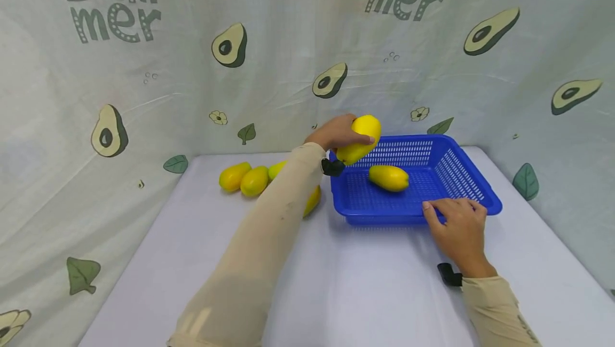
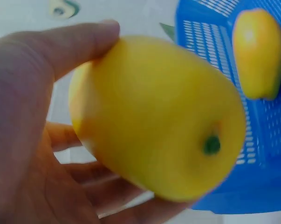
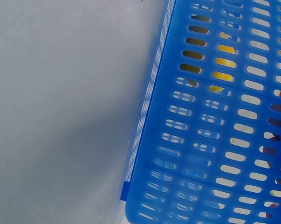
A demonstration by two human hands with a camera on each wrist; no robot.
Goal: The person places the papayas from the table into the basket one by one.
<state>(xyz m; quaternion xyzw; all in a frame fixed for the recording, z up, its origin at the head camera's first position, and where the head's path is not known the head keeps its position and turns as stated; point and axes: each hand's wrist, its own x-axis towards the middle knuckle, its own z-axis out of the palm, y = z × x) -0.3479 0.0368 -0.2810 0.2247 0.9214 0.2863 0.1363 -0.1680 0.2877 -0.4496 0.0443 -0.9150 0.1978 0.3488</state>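
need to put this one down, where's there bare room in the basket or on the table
Basket: floor is bare all round the single mango. Table: wide bare stretch in front, between both arms. Crowded left of the basket, where loose mangoes cluster. Right hand rests on the near rim.

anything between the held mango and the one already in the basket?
Nothing: in the head view only bare blue basket floor separates the held mango in the left hand from the mango in the basket.

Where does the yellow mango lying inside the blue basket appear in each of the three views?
Head: mango in the basket, centre right, on the basket floor.
Left wrist: top right, behind the mango held by the left hand.
Right wrist: only yellow patches through the wall slots.
Shared landmark: the blue basket.
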